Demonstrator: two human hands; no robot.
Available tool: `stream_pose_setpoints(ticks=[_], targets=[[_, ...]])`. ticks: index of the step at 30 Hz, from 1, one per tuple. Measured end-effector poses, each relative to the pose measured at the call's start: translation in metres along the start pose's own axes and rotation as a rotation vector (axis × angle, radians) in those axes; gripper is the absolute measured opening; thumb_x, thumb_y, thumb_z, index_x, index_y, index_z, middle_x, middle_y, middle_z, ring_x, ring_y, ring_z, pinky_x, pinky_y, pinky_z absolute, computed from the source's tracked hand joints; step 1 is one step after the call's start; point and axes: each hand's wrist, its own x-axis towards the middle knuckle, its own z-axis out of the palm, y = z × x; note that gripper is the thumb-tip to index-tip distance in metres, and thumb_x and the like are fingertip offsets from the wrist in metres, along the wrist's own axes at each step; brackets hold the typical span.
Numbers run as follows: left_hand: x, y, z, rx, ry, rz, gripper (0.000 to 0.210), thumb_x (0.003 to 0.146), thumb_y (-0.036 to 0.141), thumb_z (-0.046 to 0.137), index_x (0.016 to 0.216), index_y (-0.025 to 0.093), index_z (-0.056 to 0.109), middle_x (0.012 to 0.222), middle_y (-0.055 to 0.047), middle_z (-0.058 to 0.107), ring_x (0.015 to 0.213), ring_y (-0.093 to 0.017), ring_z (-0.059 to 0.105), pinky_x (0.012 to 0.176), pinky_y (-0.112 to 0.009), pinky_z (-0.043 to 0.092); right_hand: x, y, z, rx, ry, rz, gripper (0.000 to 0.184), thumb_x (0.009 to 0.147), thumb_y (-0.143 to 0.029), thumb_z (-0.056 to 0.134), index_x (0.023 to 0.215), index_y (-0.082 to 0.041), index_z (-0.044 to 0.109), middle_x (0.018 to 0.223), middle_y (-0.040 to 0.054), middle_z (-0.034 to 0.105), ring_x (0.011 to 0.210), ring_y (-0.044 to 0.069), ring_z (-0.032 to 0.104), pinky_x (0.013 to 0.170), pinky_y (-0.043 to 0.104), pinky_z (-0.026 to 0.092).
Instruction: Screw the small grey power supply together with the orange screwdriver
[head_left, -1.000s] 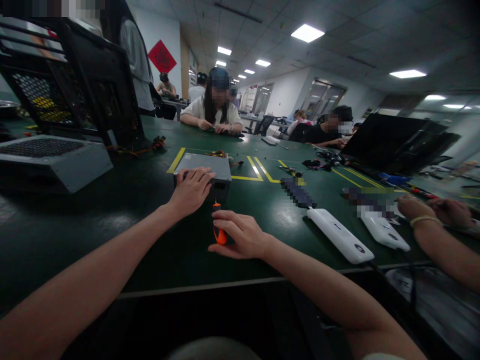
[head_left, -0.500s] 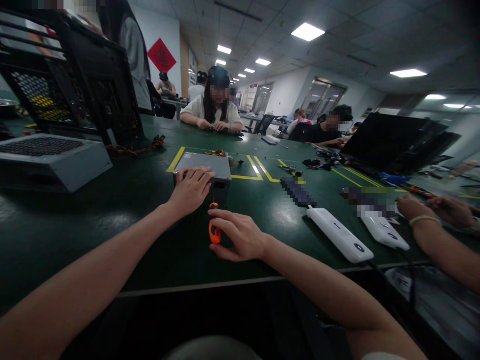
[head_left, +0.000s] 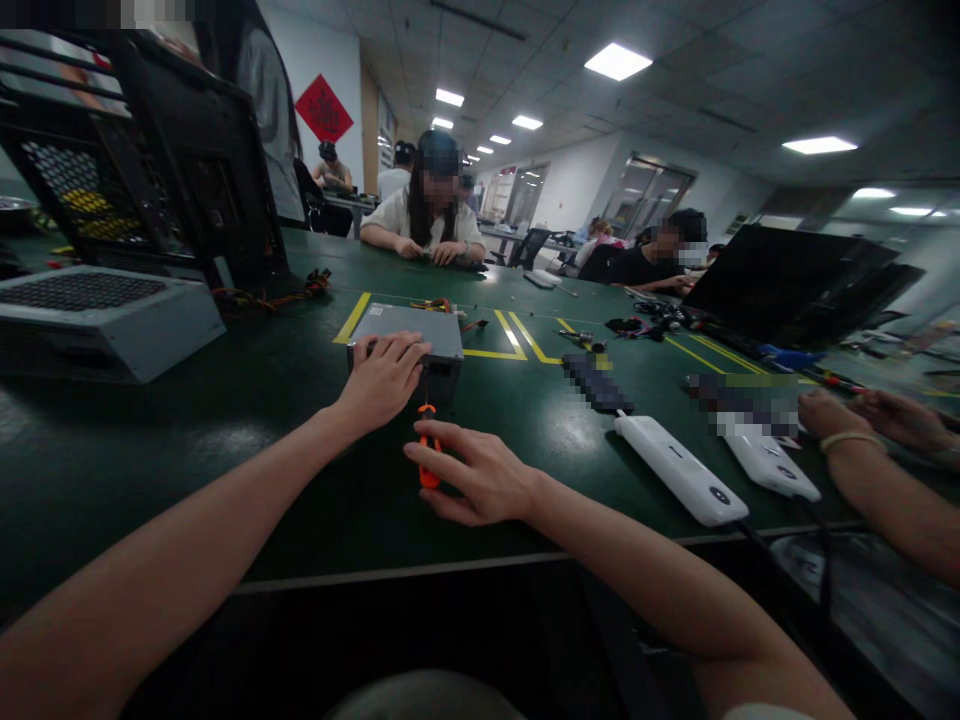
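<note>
A grey computer power supply unit (head_left: 409,322) stands on the green table, its front face with a socket turned toward me. Over its top front edge lies my left hand (head_left: 381,380), fingers bent across the lid and holding it. My right hand (head_left: 474,475) holds a screwdriver (head_left: 429,468) with an orange and black handle, the fingers loosely around the grip and some of them lifted. The screwdriver's shaft points away from me at the front of the unit. Its tip is too small to make out.
At left are another power supply unit (head_left: 112,320) and a black computer case (head_left: 217,190). On the right lie two white power banks (head_left: 679,470) with cables and blurred dark devices. A co-worker's hands (head_left: 847,425) are at far right; another person (head_left: 431,215) sits opposite.
The fingers of my right hand have shifted on the screwdriver handle, spreading further to the left, and the handle looks turned. My left hand and the power supply unit stay put.
</note>
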Motion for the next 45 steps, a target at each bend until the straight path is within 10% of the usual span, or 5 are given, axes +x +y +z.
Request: stream_pose_setpoints(ticks=[21, 27, 34, 40, 45], targets=[[-0.0001, -0.0003, 0.0000, -0.006, -0.011, -0.003, 0.035, 0.090, 0.023, 0.032, 0.122, 0.023, 0.046, 0.131, -0.009, 0.049, 0.121, -0.025, 0.041, 0.098, -0.048, 0.022, -0.0002, -0.0009, 0.0024, -0.036, 0.044, 0.034, 0.030, 0.086, -0.042, 0.051, 0.091, -0.013, 0.048, 0.104, 0.0155, 0.060, 0.074, 0.014, 0.063, 0.059, 0.022, 0.049], [0.0001, -0.0003, 0.0002, -0.013, -0.008, -0.009, 0.034, 0.090, 0.023, 0.032, 0.121, 0.023, 0.046, 0.131, -0.009, 0.049, 0.121, -0.025, 0.041, 0.098, -0.047, 0.022, 0.0019, -0.0029, 0.0008, -0.091, -0.050, -0.019, 0.032, 0.091, -0.035, 0.043, 0.117, -0.016, 0.042, 0.112, 0.0159, 0.057, 0.079, 0.014, 0.063, 0.061, 0.023, 0.049], [0.0000, 0.0000, -0.0005, 0.015, -0.004, 0.000, 0.035, 0.091, 0.021, 0.029, 0.122, 0.023, 0.046, 0.131, -0.009, 0.050, 0.121, -0.023, 0.041, 0.097, -0.046, 0.023, 0.0000, -0.0017, 0.0041, -0.045, 0.056, 0.031, 0.030, 0.089, -0.043, 0.046, 0.091, -0.014, 0.048, 0.107, 0.0153, 0.062, 0.071, 0.012, 0.063, 0.059, 0.022, 0.049], [0.0003, -0.0003, 0.0000, 0.012, -0.010, 0.002, 0.035, 0.091, 0.021, 0.030, 0.122, 0.023, 0.046, 0.130, -0.009, 0.050, 0.121, -0.024, 0.041, 0.097, -0.047, 0.022, 0.0020, -0.0028, -0.0006, -0.012, -0.045, 0.022, 0.040, 0.091, -0.035, 0.043, 0.121, -0.010, 0.040, 0.114, 0.0198, 0.054, 0.093, 0.019, 0.062, 0.068, 0.026, 0.052], [0.0005, -0.0003, -0.0004, 0.004, -0.013, -0.004, 0.035, 0.091, 0.022, 0.030, 0.122, 0.024, 0.046, 0.131, -0.009, 0.050, 0.122, -0.024, 0.040, 0.098, -0.047, 0.022, 0.0007, 0.0000, 0.0018, 0.017, 0.079, 0.061, 0.031, 0.087, -0.041, 0.051, 0.100, -0.013, 0.046, 0.109, 0.0169, 0.059, 0.086, 0.018, 0.065, 0.065, 0.024, 0.053]])
